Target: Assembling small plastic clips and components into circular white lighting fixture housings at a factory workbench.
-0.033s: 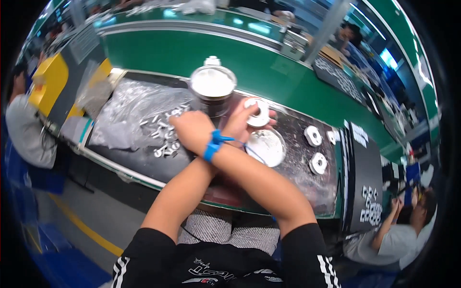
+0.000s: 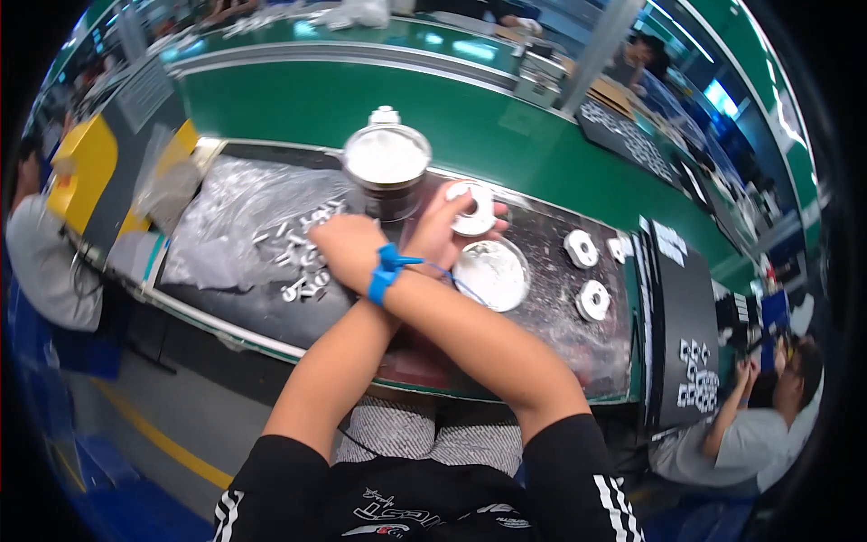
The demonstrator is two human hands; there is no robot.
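Note:
My forearms cross over the bench. My left hand [image 2: 428, 238], reaching to the right under the other arm, holds a white ring-shaped part [image 2: 482, 220] with a round hole, its thumb lying over the face. My right hand [image 2: 348, 246], with a blue strap [image 2: 386, 274] on its wrist, is at the edge of a pile of small white pieces [image 2: 293, 257]. Its fingers are bunched downward, and whatever is between them is hidden. Below the ring stands a round tub of white paste [image 2: 492, 275]. Behind my hands is a larger can with a white top [image 2: 388, 155].
Two white ring parts [image 2: 591, 301] lie on the right of the dark bench [image 2: 551, 339]. Clear plastic bags [image 2: 239, 212] cover its left. Upright black boards [image 2: 673, 316] stand at the right end, a yellow and grey machine [image 2: 86, 167] at the left. A co-worker [image 2: 741, 425] sits at right.
The whole scene has slid slightly to the left in the view. Both hands keep their places, the left still holding the ring part.

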